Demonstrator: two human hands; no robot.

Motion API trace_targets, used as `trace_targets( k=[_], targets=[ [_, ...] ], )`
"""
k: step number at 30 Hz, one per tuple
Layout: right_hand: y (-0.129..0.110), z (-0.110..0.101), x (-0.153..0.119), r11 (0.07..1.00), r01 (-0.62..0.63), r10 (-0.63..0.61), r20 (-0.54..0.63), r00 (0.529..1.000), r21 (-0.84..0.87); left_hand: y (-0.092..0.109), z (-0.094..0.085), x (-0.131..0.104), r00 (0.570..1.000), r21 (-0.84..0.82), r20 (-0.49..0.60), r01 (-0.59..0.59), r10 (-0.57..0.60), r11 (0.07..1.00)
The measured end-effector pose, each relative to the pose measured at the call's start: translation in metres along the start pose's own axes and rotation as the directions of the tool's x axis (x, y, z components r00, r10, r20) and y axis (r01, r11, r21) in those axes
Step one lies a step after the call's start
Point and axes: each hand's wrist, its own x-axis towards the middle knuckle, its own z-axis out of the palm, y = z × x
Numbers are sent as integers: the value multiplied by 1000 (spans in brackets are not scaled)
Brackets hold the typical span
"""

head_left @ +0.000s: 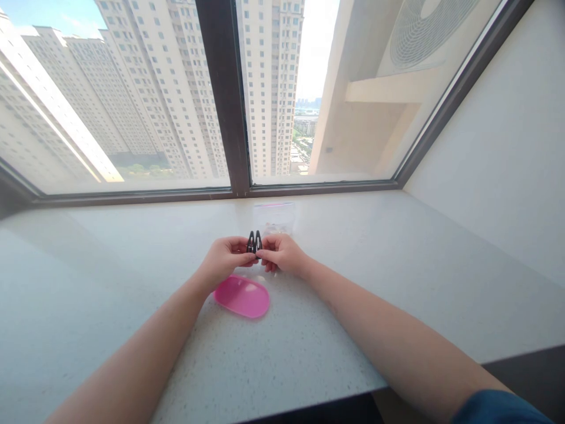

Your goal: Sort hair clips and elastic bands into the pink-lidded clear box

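Both hands are meeting above the pale stone sill: the left hand (225,257) and the right hand (282,253) are each pinching narrowly on the lower ends of two black snap hair clips (254,242), which are standing upright side by side, touching. By my judgement the clips are being lined up or paired; the next move is calling for fine fingertip control. They are looking small, dark and teardrop-shaped. Beneath the left hand a pink oval tray (242,296) is lying; a clear zip bag (273,217) is resting just behind.

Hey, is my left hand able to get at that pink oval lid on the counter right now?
Probably yes: the pink lid lies just below the left hand with nothing between, though both hands pinch the black hair clips.
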Motion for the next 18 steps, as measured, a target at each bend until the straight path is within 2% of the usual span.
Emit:
trace_targets(
  k=[18],
  targets=[
    [-1,-1,-1,1000,8,-8,13,1000,-15,-2,0,3,999,30,10,-49,49,998]
  ],
)
